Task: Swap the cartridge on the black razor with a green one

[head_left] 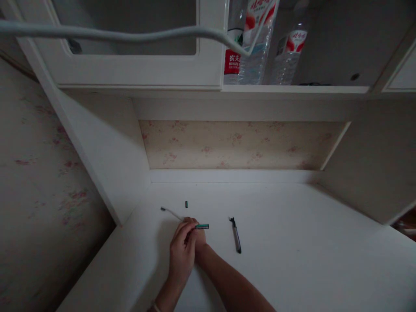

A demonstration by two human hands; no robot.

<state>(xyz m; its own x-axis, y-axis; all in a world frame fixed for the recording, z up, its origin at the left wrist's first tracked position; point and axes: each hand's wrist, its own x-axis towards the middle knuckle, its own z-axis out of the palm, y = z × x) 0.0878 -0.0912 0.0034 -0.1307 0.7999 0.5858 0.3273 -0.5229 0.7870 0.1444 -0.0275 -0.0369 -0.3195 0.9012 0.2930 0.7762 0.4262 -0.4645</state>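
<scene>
My left hand (pixel 182 247) is closed, thumb and fingers pinching a small dark razor cartridge (pixel 203 226) with a green strip, which sticks out to the right. Behind it my right hand (pixel 200 237) crosses in from the right, its fingers mostly hidden. A thin white stick with a dark end (pixel 172 213), perhaps a brush, reaches out leftward from the right hand's closed fingers. Another small dark-green piece (pixel 186 204), looking like a second cartridge, lies on the table just beyond the hands. To the right rests a black and grey razor handle (pixel 236 237) with a forked top.
The white desktop (pixel 292 255) runs under a cabinet with a glazed door (pixel 143 71). Plastic bottles (pixel 287 56) stand on the open shelf above. A pale cable (pixel 130 35) hangs across the top of the view. Side panels (pixel 100 151) bound the desk.
</scene>
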